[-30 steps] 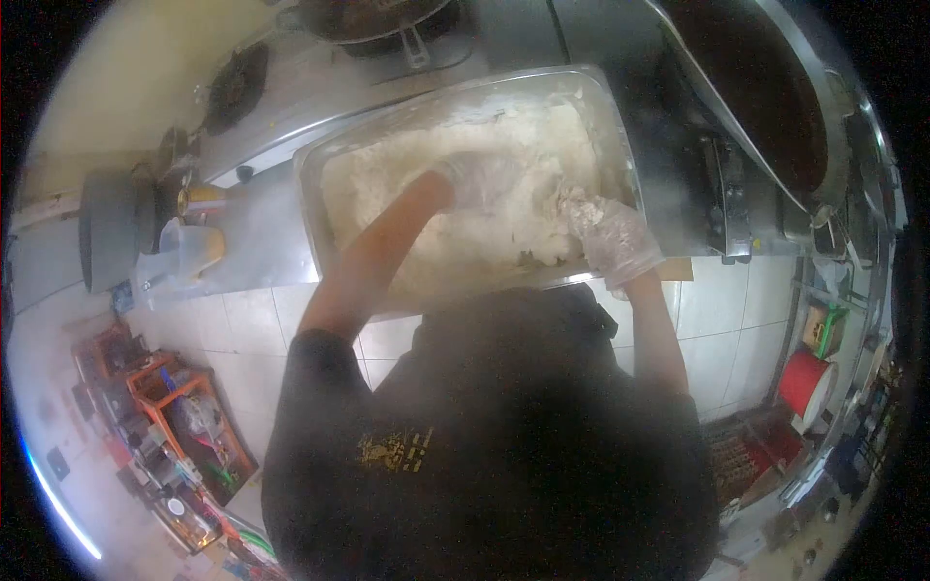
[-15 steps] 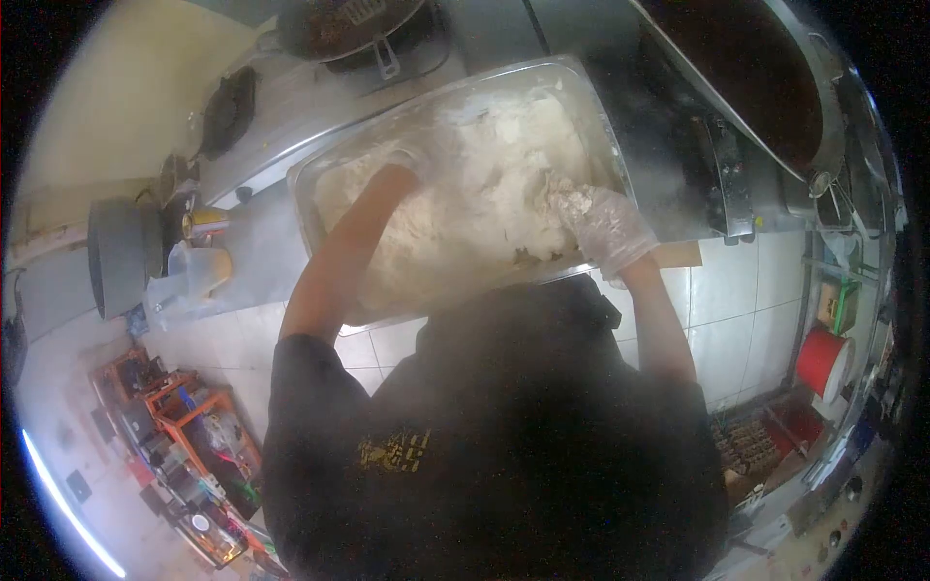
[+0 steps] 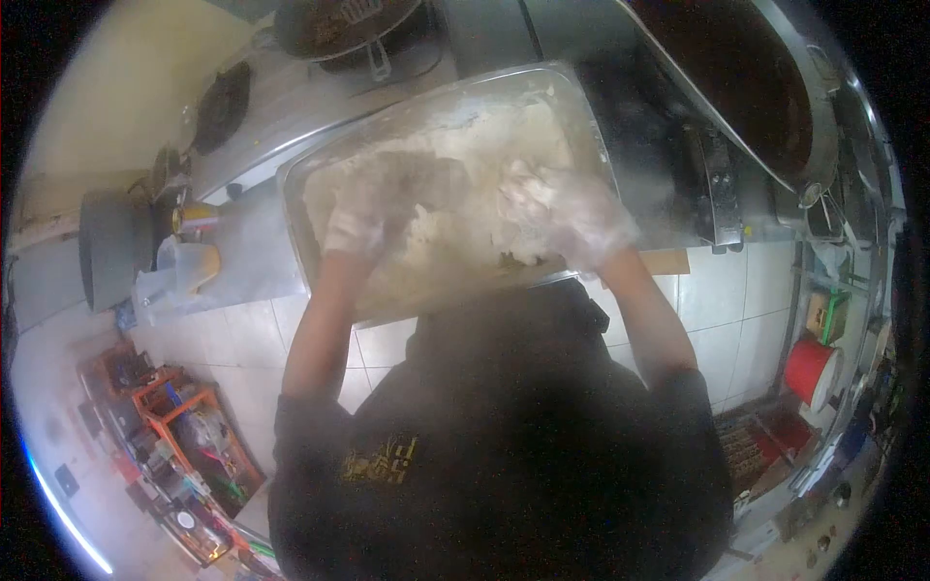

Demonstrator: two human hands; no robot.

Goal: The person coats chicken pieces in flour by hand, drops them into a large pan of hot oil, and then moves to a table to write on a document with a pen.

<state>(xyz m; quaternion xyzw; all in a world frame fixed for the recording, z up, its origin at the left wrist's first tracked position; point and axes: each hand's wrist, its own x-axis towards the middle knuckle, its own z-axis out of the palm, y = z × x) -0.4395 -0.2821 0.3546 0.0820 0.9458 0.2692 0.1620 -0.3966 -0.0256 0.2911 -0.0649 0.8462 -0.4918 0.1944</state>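
A deep metal tray (image 3: 593,131) in front of me holds pale, powdery flour (image 3: 523,131) with lumps in it. Both my hands wear clear plastic gloves dusted white. My left hand (image 3: 387,208) is over the left half of the tray, its fingers smeared by motion, so its grip cannot be read. On the right side, my right hand (image 3: 562,213) is just above the flour with its fingers curled in. Whatever lies inside those fingers, if anything, is hidden by flour and haze.
A dark pan (image 3: 344,29) with a slotted utensil stands at the back left. At the upper right is a large vessel (image 3: 746,87) with dark contents. A plastic jug (image 3: 184,266) is left of the tray. An orange rack (image 3: 194,407) and a red bucket (image 3: 812,373) stand lower down.
My left hand has come up out of the flour, where it was buried. My right hand has moved left and inward from the tray's right edge. Haze still hangs over the tray.
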